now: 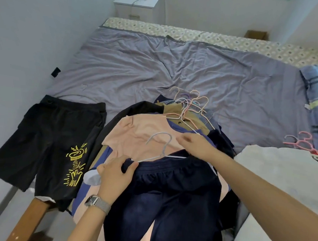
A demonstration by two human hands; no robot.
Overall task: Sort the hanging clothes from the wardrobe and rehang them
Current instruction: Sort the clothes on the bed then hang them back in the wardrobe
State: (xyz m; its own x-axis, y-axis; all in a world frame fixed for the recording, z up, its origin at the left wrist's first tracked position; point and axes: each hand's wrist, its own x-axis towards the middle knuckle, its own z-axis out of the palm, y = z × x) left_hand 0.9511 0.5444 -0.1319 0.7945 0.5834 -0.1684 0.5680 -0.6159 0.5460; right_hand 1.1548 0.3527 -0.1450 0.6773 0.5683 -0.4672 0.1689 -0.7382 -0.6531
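Observation:
A pile of clothes on hangers lies on the bed in front of me. On top are navy shorts (173, 190) on a white hanger (162, 147). My left hand (115, 175) pinches the left end of the navy waistband. At the right end of the waistband, by the hanger arm, my right hand (197, 145) grips. Under the shorts lies a peach shirt (137, 135), and beneath it tan and dark garments. A cluster of pastel hanger hooks (190, 103) sticks out at the far end of the pile.
Black shorts with a yellow print (51, 143) lie flat on the left of the bed. Pink hangers (303, 143) rest at the right beside a folded white cloth (283, 173). The grey sheet (175, 66) stretches beyond the pile. A checked pillow (317, 101) is far right.

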